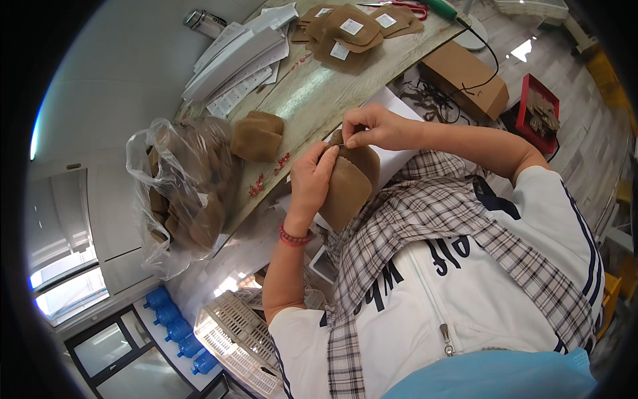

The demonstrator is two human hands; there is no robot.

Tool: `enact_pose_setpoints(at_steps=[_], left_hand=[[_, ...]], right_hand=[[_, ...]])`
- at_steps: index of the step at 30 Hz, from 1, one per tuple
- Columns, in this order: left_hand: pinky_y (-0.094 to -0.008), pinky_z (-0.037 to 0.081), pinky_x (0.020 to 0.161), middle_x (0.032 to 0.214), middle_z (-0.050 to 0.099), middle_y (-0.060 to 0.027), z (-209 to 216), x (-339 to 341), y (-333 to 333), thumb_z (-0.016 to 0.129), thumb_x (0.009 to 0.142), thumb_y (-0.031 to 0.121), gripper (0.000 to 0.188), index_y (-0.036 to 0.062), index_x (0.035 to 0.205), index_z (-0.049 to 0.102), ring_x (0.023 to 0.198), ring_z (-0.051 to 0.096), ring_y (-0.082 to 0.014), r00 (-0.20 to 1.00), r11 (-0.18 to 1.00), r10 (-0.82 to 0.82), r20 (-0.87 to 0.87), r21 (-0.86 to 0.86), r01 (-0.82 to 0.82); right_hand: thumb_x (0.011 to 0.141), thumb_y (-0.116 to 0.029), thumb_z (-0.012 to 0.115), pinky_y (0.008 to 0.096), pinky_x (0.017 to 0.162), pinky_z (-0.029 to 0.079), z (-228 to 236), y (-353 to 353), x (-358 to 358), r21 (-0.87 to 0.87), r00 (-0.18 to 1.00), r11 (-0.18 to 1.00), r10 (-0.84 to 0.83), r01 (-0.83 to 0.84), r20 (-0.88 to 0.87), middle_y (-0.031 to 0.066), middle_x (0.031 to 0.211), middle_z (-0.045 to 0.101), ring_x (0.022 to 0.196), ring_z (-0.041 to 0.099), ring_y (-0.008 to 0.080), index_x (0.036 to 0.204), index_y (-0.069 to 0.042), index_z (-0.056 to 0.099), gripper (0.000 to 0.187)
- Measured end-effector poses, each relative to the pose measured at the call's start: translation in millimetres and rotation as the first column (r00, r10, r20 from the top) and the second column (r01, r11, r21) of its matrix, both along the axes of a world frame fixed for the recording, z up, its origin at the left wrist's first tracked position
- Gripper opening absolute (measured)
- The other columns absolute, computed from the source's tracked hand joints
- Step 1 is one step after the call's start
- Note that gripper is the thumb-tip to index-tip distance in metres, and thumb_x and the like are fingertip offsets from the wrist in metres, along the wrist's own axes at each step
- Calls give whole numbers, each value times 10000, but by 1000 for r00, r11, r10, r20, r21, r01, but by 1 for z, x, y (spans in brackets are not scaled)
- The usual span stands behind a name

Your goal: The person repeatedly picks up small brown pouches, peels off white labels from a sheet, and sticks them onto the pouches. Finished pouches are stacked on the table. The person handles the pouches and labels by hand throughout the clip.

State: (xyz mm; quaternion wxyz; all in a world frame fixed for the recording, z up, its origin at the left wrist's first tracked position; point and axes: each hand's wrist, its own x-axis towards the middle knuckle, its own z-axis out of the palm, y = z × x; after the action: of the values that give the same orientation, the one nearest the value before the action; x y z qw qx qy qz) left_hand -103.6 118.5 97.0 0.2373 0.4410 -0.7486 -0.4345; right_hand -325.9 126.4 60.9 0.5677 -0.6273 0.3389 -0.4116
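My left hand (310,181) is closed on the edge of a brown, round-cornered flat piece (345,193), thumb on top and fingers beneath. The piece looks like mesh or cloth, in two overlapping layers. At its upper edge, right by the left thumb, my right hand (375,126) makes a pinch with thumb and forefinger. A thin, light sliver shows between the two hands, too small to name. On the table's near edge lies a stack of similar brown pieces (257,136). More brown pieces (345,33) with white labels are piled at the far end.
A clear plastic bag (186,189) full of brown pieces stands at the table's left end. Papers (239,60) lie at the back. Red scissors (415,9) and a green-handled tool (441,8) with a black cord lie far right. Beyond are a cardboard box (465,76) and red tray (525,110).
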Motion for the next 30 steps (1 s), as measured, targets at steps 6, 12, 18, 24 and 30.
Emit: enact_pose_setpoints(at_steps=[6, 12, 18, 24, 30], left_hand=[[-196, 392, 563, 752, 574, 62, -1, -7, 5, 550, 1007, 201, 186, 63, 903, 619, 636, 488, -13, 902, 792, 242, -357, 610, 29], [-189, 392, 557, 743, 564, 67, 11, -5, 7, 561, 992, 203, 164, 75, 905, 616, 626, 499, -9, 905, 748, 240, -351, 662, 58], [-254, 413, 550, 701, 597, 17, -1, 2, -2, 576, 967, 225, 206, 64, 848, 627, 599, 542, -88, 965, 868, 77, -251, 493, 59], [-388, 455, 575, 646, 582, -147, 4, -9, 4, 599, 910, 275, 212, 76, 855, 647, 594, 591, -299, 948, 972, 3, 320, -222, 72], [-375, 467, 585, 651, 588, -146, -3, -11, 0, 603, 909, 279, 217, 75, 866, 663, 591, 597, -294, 977, 987, 7, 211, -158, 28]], right_hand=[[925, -90, 669, 221, 783, 444, -17, 3, 8, 80, 970, 997, -1, -18, 243, -24, 885, 595, 864, 529, 51, 921, -26, 608, 88], [925, -112, 677, 228, 801, 464, -16, -7, -1, 122, 929, 986, 63, -114, 365, -19, 885, 638, 875, 562, 54, 922, -24, 643, 94], [907, -120, 683, 248, 768, 476, -10, -8, -5, 91, 971, 988, 101, -123, 216, -1, 853, 649, 835, 577, 71, 901, -18, 653, 106], [859, -131, 704, 291, 707, 480, 31, -5, -1, 73, 905, 990, 143, -124, -400, 53, 843, 637, 792, 593, 138, 878, 4, 643, 149], [856, -127, 721, 315, 755, 446, 2, -8, -2, -51, 945, 995, 65, -86, -321, 34, 839, 586, 831, 556, 162, 841, -3, 652, 143]])
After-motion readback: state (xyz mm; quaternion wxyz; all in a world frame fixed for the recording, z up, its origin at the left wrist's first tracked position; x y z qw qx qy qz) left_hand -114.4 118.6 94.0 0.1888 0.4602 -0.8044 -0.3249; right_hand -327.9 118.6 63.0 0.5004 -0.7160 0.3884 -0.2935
